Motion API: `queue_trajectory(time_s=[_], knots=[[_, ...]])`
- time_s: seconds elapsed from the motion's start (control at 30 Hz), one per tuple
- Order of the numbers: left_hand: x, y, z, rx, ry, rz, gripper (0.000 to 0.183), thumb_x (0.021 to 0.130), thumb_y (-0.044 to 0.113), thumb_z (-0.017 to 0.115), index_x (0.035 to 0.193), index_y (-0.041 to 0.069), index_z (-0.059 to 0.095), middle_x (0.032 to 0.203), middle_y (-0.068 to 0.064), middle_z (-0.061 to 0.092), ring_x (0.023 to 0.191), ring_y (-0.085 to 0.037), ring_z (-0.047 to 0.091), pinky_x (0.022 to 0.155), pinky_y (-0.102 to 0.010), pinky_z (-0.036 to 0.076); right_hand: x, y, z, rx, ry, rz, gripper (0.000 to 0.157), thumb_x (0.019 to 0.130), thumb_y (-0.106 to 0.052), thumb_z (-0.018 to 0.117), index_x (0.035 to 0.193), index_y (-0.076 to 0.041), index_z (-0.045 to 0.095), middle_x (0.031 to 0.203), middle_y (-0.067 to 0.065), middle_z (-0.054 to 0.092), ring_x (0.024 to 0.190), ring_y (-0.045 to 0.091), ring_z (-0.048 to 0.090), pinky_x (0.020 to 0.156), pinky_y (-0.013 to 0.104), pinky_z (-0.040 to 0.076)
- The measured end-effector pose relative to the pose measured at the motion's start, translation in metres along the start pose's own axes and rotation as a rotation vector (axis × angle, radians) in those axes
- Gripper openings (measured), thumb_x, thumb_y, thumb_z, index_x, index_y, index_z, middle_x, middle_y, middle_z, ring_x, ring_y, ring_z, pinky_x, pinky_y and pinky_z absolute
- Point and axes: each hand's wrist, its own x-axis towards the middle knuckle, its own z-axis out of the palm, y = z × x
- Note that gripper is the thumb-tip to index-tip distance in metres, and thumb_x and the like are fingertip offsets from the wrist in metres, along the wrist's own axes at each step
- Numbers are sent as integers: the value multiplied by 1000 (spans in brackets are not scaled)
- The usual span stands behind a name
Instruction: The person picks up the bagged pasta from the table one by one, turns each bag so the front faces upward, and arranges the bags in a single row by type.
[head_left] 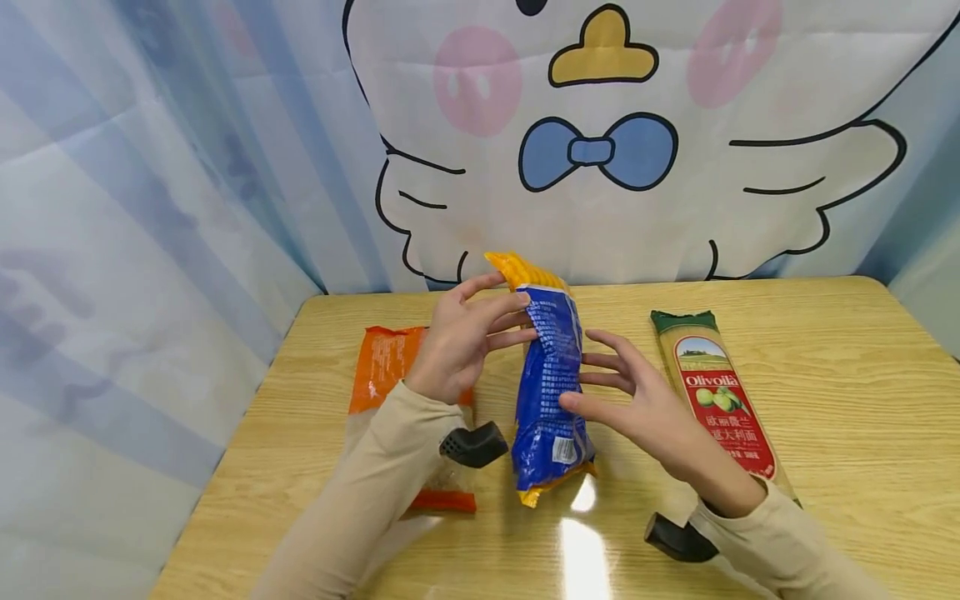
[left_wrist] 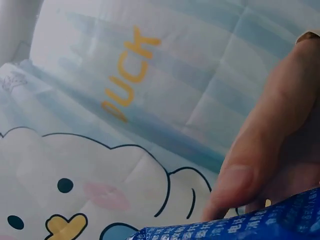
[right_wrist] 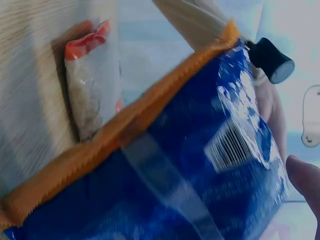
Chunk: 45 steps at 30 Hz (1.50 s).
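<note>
A plump blue plastic food bag (head_left: 551, 375) with yellow ends is held up at a tilt over the middle of the table, its printed side and barcode facing me. My left hand (head_left: 453, 342) grips its upper left edge, and the left wrist view shows the thumb (left_wrist: 237, 185) against the blue film. At the bag's right side is my right hand (head_left: 637, 400), thumb over the front and some fingertips passing behind the edge. From the right wrist, the bag's yellow bottom seam (right_wrist: 100, 142) is seen close up. What fills the bag is hidden.
To the left, partly under my left forearm, lies an orange and clear packet (head_left: 386, 367). A spaghetti packet (head_left: 716, 392) with a green top and red label lies on the right. Behind the wooden table (head_left: 847, 392) hangs a cartoon-printed curtain (head_left: 592, 225).
</note>
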Motion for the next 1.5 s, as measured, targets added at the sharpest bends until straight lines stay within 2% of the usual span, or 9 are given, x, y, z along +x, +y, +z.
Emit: queue_trajectory(time_s=[0.23,0.47,0.67,0.8,0.93,1.03,1.13,1.37,1.5], knots=[[-3,-2,14,22,-30,96,45,89,-1,70,130,4,52,112,-24,69,86,-28,74,75,-39,61,3,-6,2,8,-21,14,82,91,-35,72,157,-23,23,153,22,37,136,45,42,100,61,47],[0,-4,26,40,-71,105,43,89,-1,71,128,3,53,111,-24,69,80,-26,74,71,-40,62,5,-4,-4,23,-8,20,80,93,-25,70,157,-20,21,150,27,40,132,48,47,98,62,49],[6,-9,33,129,-102,149,41,87,-3,72,124,2,54,107,-24,71,79,-26,73,67,-41,62,5,-3,-8,51,-14,16,81,94,-16,67,158,-17,17,150,31,36,134,49,43,102,64,44],[10,-12,37,206,-131,193,40,86,-4,73,121,1,55,104,-24,72,77,-27,73,66,-42,62,6,-1,-12,105,-36,27,83,95,-12,65,159,-16,12,150,32,35,134,49,43,103,62,44],[13,-14,37,238,-175,192,38,87,-1,73,120,2,54,103,-23,72,75,-24,73,66,-43,62,6,3,-16,164,-52,49,82,95,-9,64,158,-16,11,148,30,39,129,43,49,101,53,49],[15,-15,32,236,-210,184,38,88,3,73,121,4,54,104,-22,72,75,-24,74,68,-43,62,7,6,-18,198,-64,63,82,95,-8,63,158,-17,12,147,29,41,124,35,55,97,45,53],[16,-19,20,220,-218,172,40,89,8,74,125,7,56,106,-22,72,80,-26,75,71,-44,62,7,8,-19,240,-82,72,80,95,-8,63,157,-16,13,146,28,42,119,28,60,93,40,56],[18,-38,-23,234,-113,139,41,90,11,74,127,8,59,113,-21,70,89,-26,73,80,-44,61,9,10,-21,297,-85,79,77,94,-4,63,155,-16,17,141,26,45,111,21,63,89,37,58],[20,-47,-40,227,-98,78,41,90,12,74,129,8,59,120,-20,67,102,-32,69,86,-46,59,9,11,-25,295,-64,72,76,94,-4,64,154,-17,20,139,24,47,110,19,64,88,35,58]])
